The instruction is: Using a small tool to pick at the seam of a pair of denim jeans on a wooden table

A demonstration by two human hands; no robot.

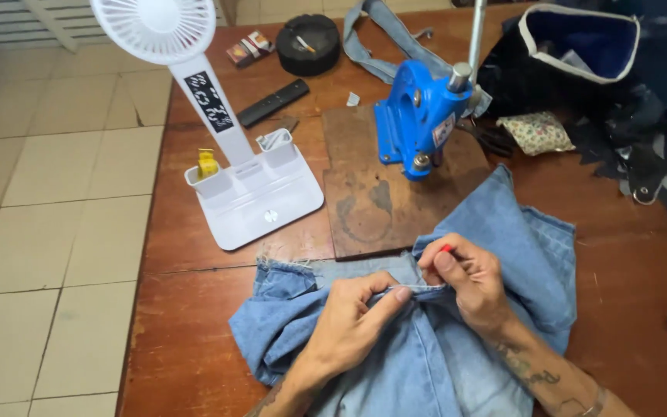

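Wooden table (194, 340) holds jeans (496, 232), blue press (418, 116), white fan (233, 170).

A blue hand press (418, 116) stands at twelve o'clock on the worktop (194, 340), a white desk fan (210, 116) at ten, a black remote (273, 102) between them.

Garment repair workshop, blue hand press (418, 120) on wooden worktable (194, 324), denim scraps (384, 38)
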